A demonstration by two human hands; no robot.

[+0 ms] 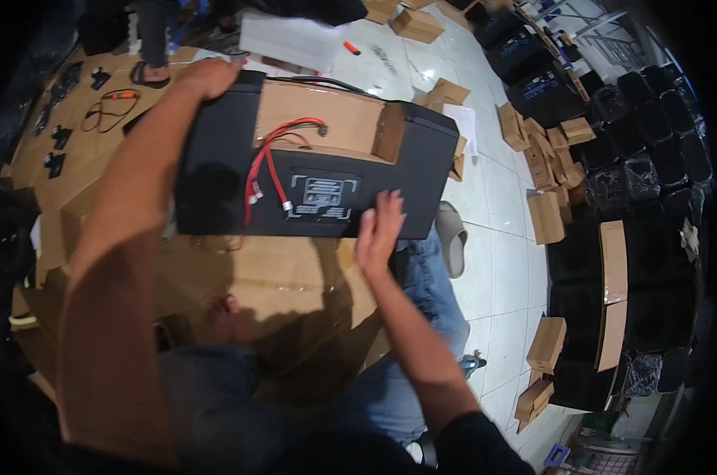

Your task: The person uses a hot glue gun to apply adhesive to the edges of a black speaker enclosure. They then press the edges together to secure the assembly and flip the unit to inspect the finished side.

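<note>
A black speaker cabinet with a rectangular cut-out baring tan board inside is tilted before me above my knees. Red and black wires with small white connectors hang out of the cut-out over its front. Below the cut-out sits a dark panel with a white printed label. My left hand is closed over the cabinet's far left corner, its fingertips partly hidden. Against the near right part of the front lies my right hand, fingers stretched out and flat on the surface.
Cardboard covers the floor under me, with white tiles to the right. A grey slipper lies by my leg. Small cartons and stacked black cabinets stand at right. A person's sandalled foot is at far left.
</note>
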